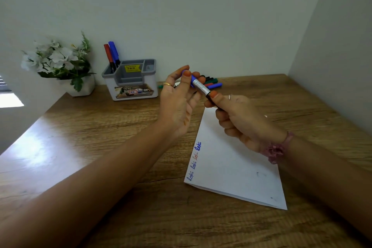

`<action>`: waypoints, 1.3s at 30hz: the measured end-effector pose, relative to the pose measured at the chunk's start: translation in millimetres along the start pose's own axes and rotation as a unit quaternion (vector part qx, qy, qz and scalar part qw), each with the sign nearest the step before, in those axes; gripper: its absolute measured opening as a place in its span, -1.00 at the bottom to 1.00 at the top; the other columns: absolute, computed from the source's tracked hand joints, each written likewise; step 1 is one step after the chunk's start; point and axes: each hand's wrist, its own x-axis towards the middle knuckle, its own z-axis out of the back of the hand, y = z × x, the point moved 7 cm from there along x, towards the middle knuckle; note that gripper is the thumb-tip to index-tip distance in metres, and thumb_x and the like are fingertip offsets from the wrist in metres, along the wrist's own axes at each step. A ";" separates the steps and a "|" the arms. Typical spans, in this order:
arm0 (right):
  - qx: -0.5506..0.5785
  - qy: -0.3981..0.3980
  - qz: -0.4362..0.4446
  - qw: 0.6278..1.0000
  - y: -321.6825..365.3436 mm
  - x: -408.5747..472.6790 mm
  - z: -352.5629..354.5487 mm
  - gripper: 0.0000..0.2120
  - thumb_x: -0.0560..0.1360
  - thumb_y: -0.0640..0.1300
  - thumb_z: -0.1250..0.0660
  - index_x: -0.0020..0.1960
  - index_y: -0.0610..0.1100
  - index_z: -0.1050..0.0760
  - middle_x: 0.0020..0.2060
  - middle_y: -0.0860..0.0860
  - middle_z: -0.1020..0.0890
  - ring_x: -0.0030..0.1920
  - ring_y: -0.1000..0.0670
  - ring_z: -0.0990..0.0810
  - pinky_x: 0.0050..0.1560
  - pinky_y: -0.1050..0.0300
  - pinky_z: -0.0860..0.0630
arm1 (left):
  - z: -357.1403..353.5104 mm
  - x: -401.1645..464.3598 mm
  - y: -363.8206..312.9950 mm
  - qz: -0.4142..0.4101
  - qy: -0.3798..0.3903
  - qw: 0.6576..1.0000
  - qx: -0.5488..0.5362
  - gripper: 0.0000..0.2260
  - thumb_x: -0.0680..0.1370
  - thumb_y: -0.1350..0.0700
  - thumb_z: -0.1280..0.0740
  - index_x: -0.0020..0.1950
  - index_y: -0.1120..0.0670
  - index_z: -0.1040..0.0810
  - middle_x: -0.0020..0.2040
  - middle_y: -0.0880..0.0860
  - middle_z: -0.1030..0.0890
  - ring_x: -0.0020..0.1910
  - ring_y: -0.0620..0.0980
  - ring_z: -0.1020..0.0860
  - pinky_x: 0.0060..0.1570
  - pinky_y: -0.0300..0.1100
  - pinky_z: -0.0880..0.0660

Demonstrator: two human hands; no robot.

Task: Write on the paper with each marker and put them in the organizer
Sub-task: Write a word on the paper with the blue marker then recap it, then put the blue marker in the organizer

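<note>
Marker [200,86] gripped by both hands, left hand [177,102], right hand [239,121], organizer [130,80] holding 2 markers [111,56]

Both hands hold a blue marker [198,84] above the paper [233,159]: left hand [177,98] pinching its cap, right hand [235,119] gripping its barrel.

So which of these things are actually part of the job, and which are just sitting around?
Job: blue marker held by left hand and right hand; paper; organizer with two markers; loose markers.

Lying about: plant.
</note>
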 end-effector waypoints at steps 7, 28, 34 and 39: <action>-0.070 -0.006 0.086 0.994 0.2 11.4 2.3 -0.68 0.61 0.03 -0.10 -0.17 -0.15 -0.46 -0.57 0.10 -0.40 -0.59 0.16 -0.29 -0.58 0.32 -0.22 | -19.4 -5.6 -5.8 0.002 0.117 0.985 0.128 -0.57 0.54 0.27 -0.27 0.34 -0.07 -0.32 0.00 0.20 -0.62 -0.07 0.05 -0.66 -0.08 -0.03 -0.61; -0.594 0.012 0.289 0.751 -18.5 17.3 -10.9 -0.43 0.49 0.25 0.11 0.24 0.00 -0.46 0.14 0.08 -0.48 0.13 0.07 -0.45 0.07 0.17 -0.37 | 94.8 81.5 -218.5 -0.358 -0.214 0.746 0.519 -0.63 0.51 0.27 -0.31 0.27 0.15 -0.31 0.01 0.14 -0.48 -0.13 0.04 -0.55 -0.27 -0.45 -0.45; -0.601 0.013 0.273 0.751 -22.2 20.3 -9.9 -0.42 0.47 0.25 0.13 0.22 0.01 -0.48 0.10 0.10 -0.51 0.08 0.08 -0.43 0.06 0.14 -0.38 | 89.9 91.7 -230.8 -0.350 -0.228 0.706 0.572 -0.65 0.52 0.30 -0.29 0.27 0.18 -0.31 0.01 0.06 -0.38 -0.08 -0.04 -0.42 -0.28 -0.41 -0.39; -0.602 0.011 0.269 0.752 -23.1 22.7 -9.4 -0.40 0.46 0.26 0.15 0.21 0.03 -0.49 0.11 0.10 -0.51 0.07 0.09 -0.42 0.05 0.15 -0.38 | 104.0 105.7 -214.0 -0.268 -0.201 0.662 0.671 -0.68 0.51 0.26 -0.35 0.22 0.20 -0.35 0.00 0.17 -0.48 -0.11 0.05 -0.49 -0.17 -0.19 -0.49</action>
